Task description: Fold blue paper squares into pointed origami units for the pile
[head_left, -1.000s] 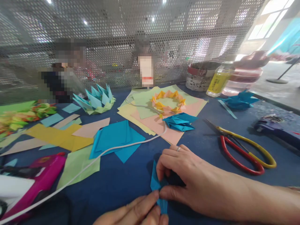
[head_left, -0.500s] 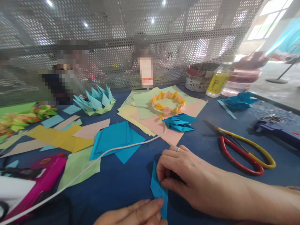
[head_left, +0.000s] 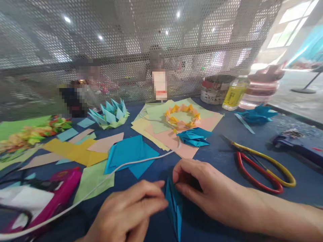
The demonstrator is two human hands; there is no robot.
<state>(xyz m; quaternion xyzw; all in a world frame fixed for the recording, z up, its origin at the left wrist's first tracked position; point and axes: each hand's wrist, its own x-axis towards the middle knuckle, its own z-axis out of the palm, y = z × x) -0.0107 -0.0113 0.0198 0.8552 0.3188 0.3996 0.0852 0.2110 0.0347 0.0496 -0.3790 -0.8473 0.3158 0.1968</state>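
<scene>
A narrow piece of folded blue paper [head_left: 174, 208] stands between my hands at the front of the dark blue table, its crease parted and its pointed end facing me. From the left, my left hand [head_left: 132, 205] holds its edge with the fingertips, thumb mostly hidden. At the upper right side, my right hand [head_left: 199, 188] has its thumb and curled forefinger closed on the paper. Finished blue folded pieces [head_left: 193, 137] lie just beyond my right hand. Loose blue sheets [head_left: 128, 153] are stacked to the left, under a white cord [head_left: 141, 158].
Scissors [head_left: 262, 168] with red and yellow handles lie to the right, beside a dark blue tool [head_left: 297, 144]. A magenta device [head_left: 63, 188] sits at left. Behind are an orange paper ring [head_left: 174, 120], a light-blue paper crown [head_left: 108, 117] and a bottle [head_left: 234, 92].
My left hand has risen from the paper's lower end to its left side. The folded paper has turned up from lying flat, its crease now showing. My right hand stays near its top.
</scene>
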